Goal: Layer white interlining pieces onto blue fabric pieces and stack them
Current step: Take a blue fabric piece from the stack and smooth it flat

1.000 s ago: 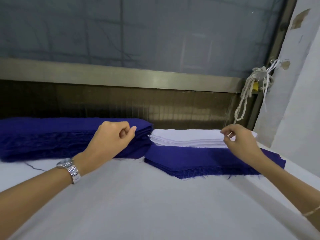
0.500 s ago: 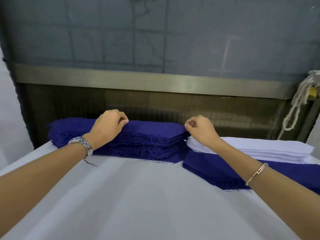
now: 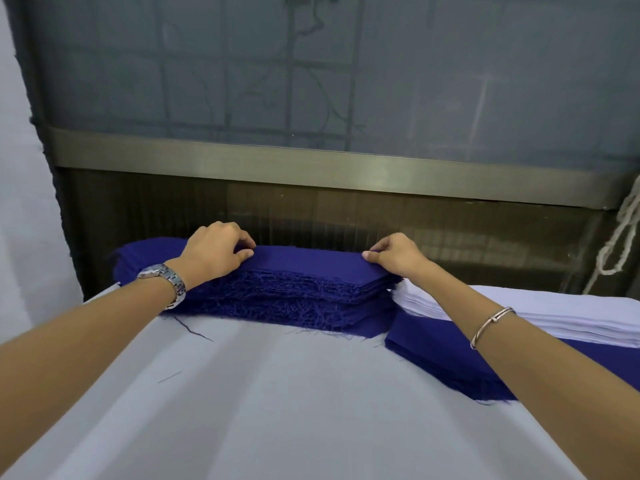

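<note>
Both hands are out over the far side of the white worktop (image 3: pixel 277 393), and between them sits the tall blue fabric stack (image 3: pixel 298 299), its near edge frayed and thready. The left hand (image 3: pixel 214 254) has its fingers curled down and its thumb pressed toward them, pinching the top blue piece (image 3: pixel 304 259) at that end of the stack. The right hand (image 3: pixel 398 256) does the same at the other end, its fingertips gripping the piece's far corner (how many layers each pinch takes in cannot be told). The top blue piece lies flat across the stack from one hand to the other. Just outside the right hand, beside and partly behind its forearm, is the white interlining pile (image 3: pixel 554 313), which rests on a lower blue pile (image 3: pixel 446 355) that passes under the right forearm. A metal wristwatch (image 3: pixel 166 282) is on the left wrist and a thin bangle (image 3: pixel 490 323) is on the right. Beyond both hands a metal rail (image 3: pixel 311 164) runs across, and a pale rope (image 3: pixel 620 244) hangs well out past the right hand.
</note>
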Available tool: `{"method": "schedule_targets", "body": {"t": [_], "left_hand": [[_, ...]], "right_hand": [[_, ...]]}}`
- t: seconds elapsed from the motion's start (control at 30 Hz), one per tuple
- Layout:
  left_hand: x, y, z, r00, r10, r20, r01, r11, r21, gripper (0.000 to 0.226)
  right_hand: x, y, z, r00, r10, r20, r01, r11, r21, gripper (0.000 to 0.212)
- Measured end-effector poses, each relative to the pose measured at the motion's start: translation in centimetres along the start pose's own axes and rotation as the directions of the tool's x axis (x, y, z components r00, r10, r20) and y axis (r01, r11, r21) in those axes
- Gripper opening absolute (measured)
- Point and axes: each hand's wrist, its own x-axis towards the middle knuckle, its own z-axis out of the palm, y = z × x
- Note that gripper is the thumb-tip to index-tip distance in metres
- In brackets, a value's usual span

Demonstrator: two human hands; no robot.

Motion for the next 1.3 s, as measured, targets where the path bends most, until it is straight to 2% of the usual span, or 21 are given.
{"method": "schedule_targets", "body": {"t": [0.07, 0.17, 0.37, 0.5, 0.77, 1.0, 1.07, 1.13, 1.3], "left_hand": [[0.2, -0.2, 0.1, 1.000, 0.012, 0.023, -0.013, 1.000, 0.023, 0.031], [0.7, -0.3, 0.2, 0.998, 0.020, 0.057, -0.022, 0.999, 0.029, 0.035], [1.4, -0.2, 0.6, 0.992, 0.050, 0.113, -0.052, 0.998, 0.018, 0.046], [1.8, 0.1, 0.7, 0.993, 0.067, 0.100, -0.068, 0.998, 0.004, 0.054], [2.1, -0.1, 0.9, 0.994, 0.065, 0.092, -0.064, 0.998, -0.015, 0.056], [2.2, -0.2, 1.2, 0.993, 0.077, 0.093, -0.077, 0.997, -0.004, 0.054], [2.2, -0.1, 1.2, 0.993, 0.080, 0.090, -0.081, 0.997, 0.000, 0.055], [2.1, -0.1, 1.2, 0.993, 0.080, 0.089, -0.080, 0.997, -0.003, 0.056], [2.0, 0.0, 1.1, 0.994, 0.096, 0.042, -0.097, 0.995, 0.026, 0.055]], "right_hand": [[0.0, 0.1, 0.0, 0.999, -0.016, -0.041, 0.018, 0.998, 0.060, 0.009], [-0.4, 0.3, -0.2, 0.993, -0.051, -0.111, 0.063, 0.992, 0.107, 0.024], [-1.8, 0.5, -0.7, 0.952, -0.162, -0.261, 0.183, 0.982, 0.057, 0.012], [-2.5, 0.5, -1.1, 0.920, -0.226, -0.319, 0.256, 0.965, 0.055, 0.012], [-3.3, 0.6, -0.9, 0.866, -0.338, -0.369, 0.346, 0.937, -0.049, 0.018], [-3.4, 0.4, -1.0, 0.850, -0.428, -0.307, 0.380, 0.902, -0.205, 0.035], [-3.4, 0.5, -0.7, 0.824, -0.476, -0.308, 0.415, 0.876, -0.246, 0.025], [-3.6, 0.5, -0.6, 0.781, -0.508, -0.364, 0.439, 0.860, -0.259, 0.025], [-4.6, 0.5, -0.8, 0.646, -0.593, -0.481, 0.581, 0.790, -0.194, 0.017]]}}
